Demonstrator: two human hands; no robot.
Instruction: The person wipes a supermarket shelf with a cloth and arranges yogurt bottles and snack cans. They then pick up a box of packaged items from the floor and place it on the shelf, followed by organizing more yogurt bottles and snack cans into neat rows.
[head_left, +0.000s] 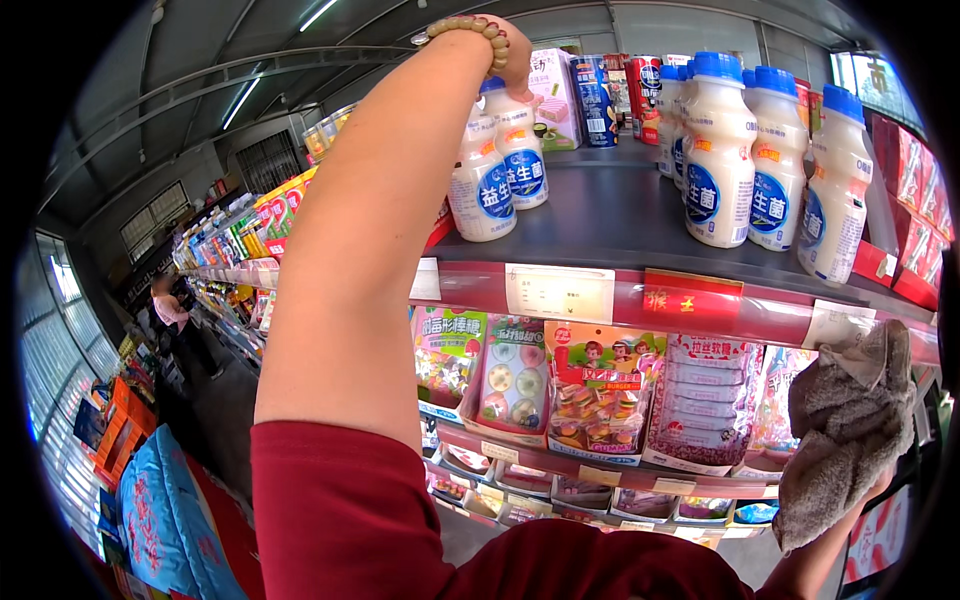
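My left hand (514, 58) reaches up to the top shelf, a beaded bracelet (486, 30) around its wrist. Its fingers are closed about the blue cap of a white plastic drink bottle (527, 169), which stands upright on the dark shelf board (600, 206). Another such bottle (484, 195) stands just in front of it, its top partly behind my forearm. At the lower right, my right hand (876, 484) holds a crumpled grey cloth (847, 427), which covers most of the fingers. Further right on the board is a group of matching bottles (720, 150).
Behind the bottles stand a pink box (553, 97) and a blue canister (594, 101). Price cards (559, 292) line the shelf's front rail. Bagged candy (604, 390) fills the shelf below. Down the left aisle, a person (171, 307) stands near orange crates (124, 424) and a blue quilted cover (161, 510).
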